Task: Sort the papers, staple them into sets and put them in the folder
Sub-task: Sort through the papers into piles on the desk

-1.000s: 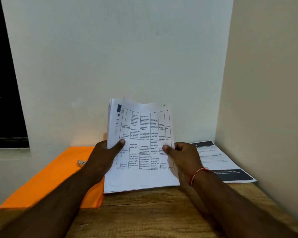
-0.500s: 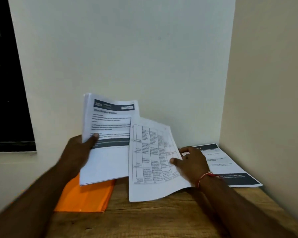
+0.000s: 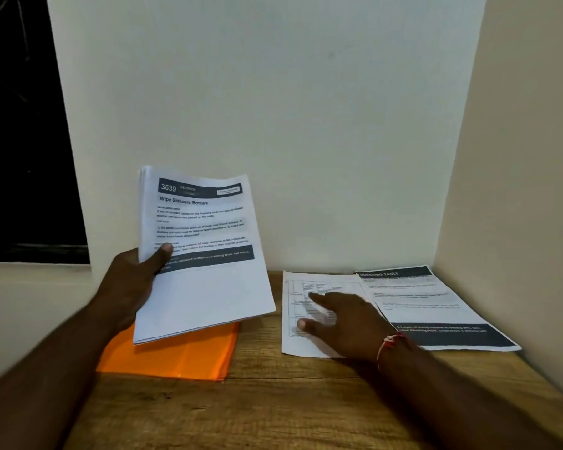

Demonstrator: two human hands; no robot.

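The left hand [image 3: 127, 284] grips a stack of papers [image 3: 205, 287] at its lower left edge, with the thumb pressed on the front page and the fingers behind. The stack stands tilted up off the table, its far corner unsupported. Directly under that grip, partly hidden by the stack, the orange folder [image 3: 189, 355] lies flat on the wooden table [image 3: 290, 401].

To the right of the grip and well apart from it, the right hand [image 3: 348, 323] lies flat and relaxed on a single sheet with a printed grid [image 3: 294, 344]. Its fingers are straight and it pinches nothing, only pressing the sheet down. Beyond that hand, further right, a page with dark bands [image 3: 436, 306] overlaps the grid sheet's right edge, close to the side wall. No stapler shows.

The sorting looks early, with two sheets laid out and the bulk in the left hand. Three things could go wrong from here:

- **Stack slipping:** It is held by one edge only, so a slack thumb could let the pages fan out and slide down onto the folder, mixing their order.
- **Piles blurring:** The two laid sheets overlap. If they belong to different sets, the next page dropped there may land across both.
- **Sheet dragging:** Sliding the flat hand away could pull the grid sheet askew or toward the table's near edge.
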